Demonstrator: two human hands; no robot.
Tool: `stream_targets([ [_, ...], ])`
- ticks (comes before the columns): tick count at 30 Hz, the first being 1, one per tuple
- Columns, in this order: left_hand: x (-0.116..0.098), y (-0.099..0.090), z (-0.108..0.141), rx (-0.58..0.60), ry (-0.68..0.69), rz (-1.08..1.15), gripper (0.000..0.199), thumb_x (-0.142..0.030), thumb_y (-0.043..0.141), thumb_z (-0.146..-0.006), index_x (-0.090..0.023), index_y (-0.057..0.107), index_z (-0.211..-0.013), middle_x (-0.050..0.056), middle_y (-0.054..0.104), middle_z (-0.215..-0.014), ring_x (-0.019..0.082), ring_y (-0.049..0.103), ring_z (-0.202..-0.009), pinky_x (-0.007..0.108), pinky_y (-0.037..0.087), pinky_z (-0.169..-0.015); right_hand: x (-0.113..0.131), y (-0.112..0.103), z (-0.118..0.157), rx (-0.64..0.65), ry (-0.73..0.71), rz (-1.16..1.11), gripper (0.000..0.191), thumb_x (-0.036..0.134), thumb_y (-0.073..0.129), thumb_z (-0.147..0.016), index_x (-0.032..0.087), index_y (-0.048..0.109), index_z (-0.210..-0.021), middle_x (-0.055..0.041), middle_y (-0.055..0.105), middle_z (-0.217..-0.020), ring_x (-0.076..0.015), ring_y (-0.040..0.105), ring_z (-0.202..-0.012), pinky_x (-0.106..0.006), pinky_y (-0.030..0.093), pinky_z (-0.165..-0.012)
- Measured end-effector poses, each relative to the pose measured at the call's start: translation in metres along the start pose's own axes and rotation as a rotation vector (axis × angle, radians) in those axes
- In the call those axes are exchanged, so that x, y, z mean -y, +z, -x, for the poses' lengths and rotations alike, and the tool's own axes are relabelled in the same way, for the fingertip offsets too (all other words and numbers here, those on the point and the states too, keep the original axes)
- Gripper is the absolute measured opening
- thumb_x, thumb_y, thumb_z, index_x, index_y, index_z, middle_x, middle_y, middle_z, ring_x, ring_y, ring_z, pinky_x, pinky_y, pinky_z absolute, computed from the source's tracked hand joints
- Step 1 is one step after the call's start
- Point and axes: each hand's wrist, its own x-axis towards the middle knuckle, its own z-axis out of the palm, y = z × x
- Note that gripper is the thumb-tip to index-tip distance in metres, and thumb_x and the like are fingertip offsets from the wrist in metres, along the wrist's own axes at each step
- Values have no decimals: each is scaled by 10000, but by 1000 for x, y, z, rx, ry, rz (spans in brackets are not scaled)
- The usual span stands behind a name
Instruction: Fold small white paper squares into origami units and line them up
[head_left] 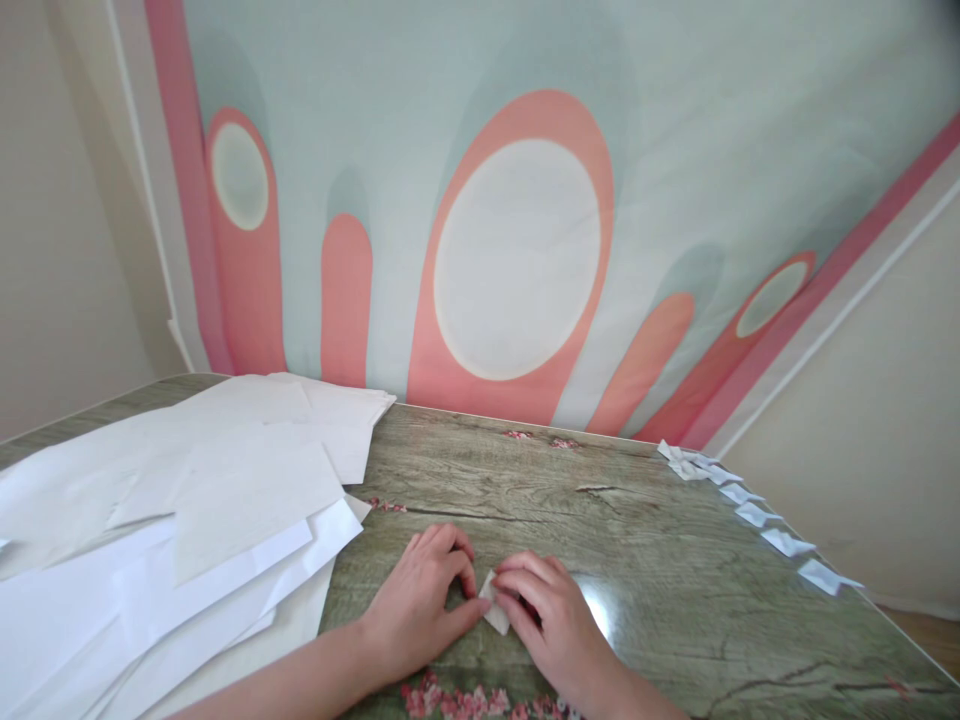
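Observation:
A small folded piece of white paper (494,612) is between my two hands, low over the wood-grain table. My right hand (553,622) pinches its right side, with the thumb and fingertips close together. From the left, my left hand (424,598) meets it with the thumb tip on its edge and the fingers curled beside it. My fingertips hide part of the paper, so its exact folds do not show.
Loose white paper sheets (247,490) overlap in a pile on the left of the table (645,570). Several small folded paper pieces (786,543) line the right edge, a few bunched at the far corner. A patterned cloth (675,150) hangs behind the table.

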Motion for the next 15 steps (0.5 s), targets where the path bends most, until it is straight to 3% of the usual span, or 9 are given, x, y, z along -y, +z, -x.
stream_targets([
  [5, 0, -4, -1, 38, 28, 32, 183, -250, 736, -663, -195, 587, -755, 11, 547, -960, 198, 496, -946, 321, 366, -840, 0, 0, 0, 24, 50, -26, 169, 121, 528, -858, 230, 576, -977, -3, 604, -926, -158, 557, -818, -296, 419, -757],
  [9, 0, -4, 0, 28, 35, 40, 171, -254, 717, -690, -190, 577, -763, 14, 548, -955, 190, 498, -930, 310, 369, -829, 0, 1, 2, 34, 120, -49, 308, 109, 552, -822, 234, 509, -1101, -1, 587, -918, -161, 541, -786, -291, 426, -730],
  [15, 4, -1, -1, 33, 34, 83, 156, -297, 722, -709, -191, 609, -733, 18, 560, -952, 190, 511, -934, 311, 377, -831, -2, 3, 3, 38, 175, -110, 333, 91, 572, -785, 245, 528, -1077, 9, 574, -894, -144, 515, -705, -271, 440, -675],
])
